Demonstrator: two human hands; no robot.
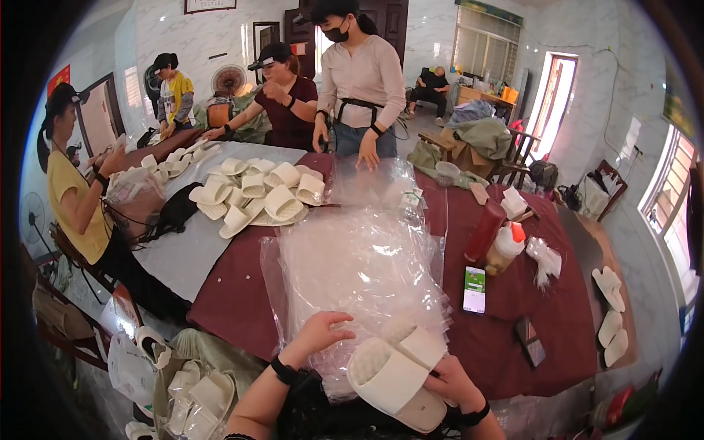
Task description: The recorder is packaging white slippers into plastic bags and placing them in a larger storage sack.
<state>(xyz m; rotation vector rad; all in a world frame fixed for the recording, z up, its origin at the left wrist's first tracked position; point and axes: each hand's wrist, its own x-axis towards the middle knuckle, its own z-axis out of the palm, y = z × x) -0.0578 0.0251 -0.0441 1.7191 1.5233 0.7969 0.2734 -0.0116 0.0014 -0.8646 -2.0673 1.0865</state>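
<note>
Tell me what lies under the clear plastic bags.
Dark red tablecloth shows along both sides of the bags; whatever lies beneath their middle is covered.

Lit phone [474, 290], orange-lidded jar [504, 251] beside red bottle [485, 232], round fan [229, 81], window [487, 42]

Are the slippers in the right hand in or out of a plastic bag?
Out: the cream slippers in the right hand show no film over them; the clear bags lie stacked flat.
</note>
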